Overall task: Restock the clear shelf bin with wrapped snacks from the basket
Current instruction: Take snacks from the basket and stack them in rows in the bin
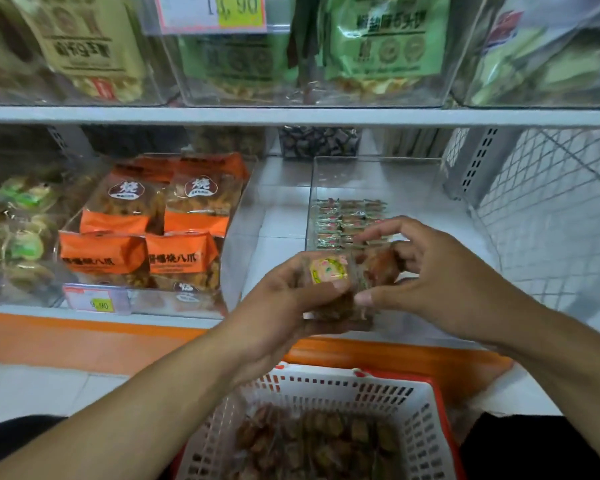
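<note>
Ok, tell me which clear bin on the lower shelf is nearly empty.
The clear plastic bin on the right, directly behind both hands: only one low layer of small wrapped snacks inside. The bin of orange packets is full.

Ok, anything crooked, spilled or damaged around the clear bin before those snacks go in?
Nothing stands out. The clear bin sits square on the shelf, its few small packets stacked tidily at the front left. Both hands, left and right, hold wrapped snacks above the basket.
</note>
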